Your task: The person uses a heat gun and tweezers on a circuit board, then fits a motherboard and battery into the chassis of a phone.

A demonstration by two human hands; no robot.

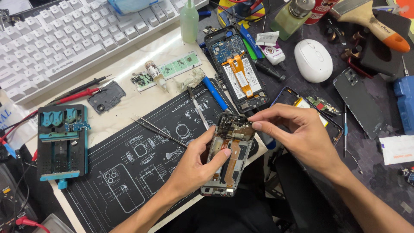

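Head view shows the left hand (196, 162) gripping an opened phone (228, 155) over the tabletop's (129, 84) near edge, steadying it while the right hand's (302, 136) fingertips (256, 125) pinch at its top end.

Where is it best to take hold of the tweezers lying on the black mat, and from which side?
Grip the tweezers at the thicker joined end, lower right near the left hand, pinching across the two flat arms from above. They lie flat and slanted on the black mat, with the fine points up-left, best left untouched.
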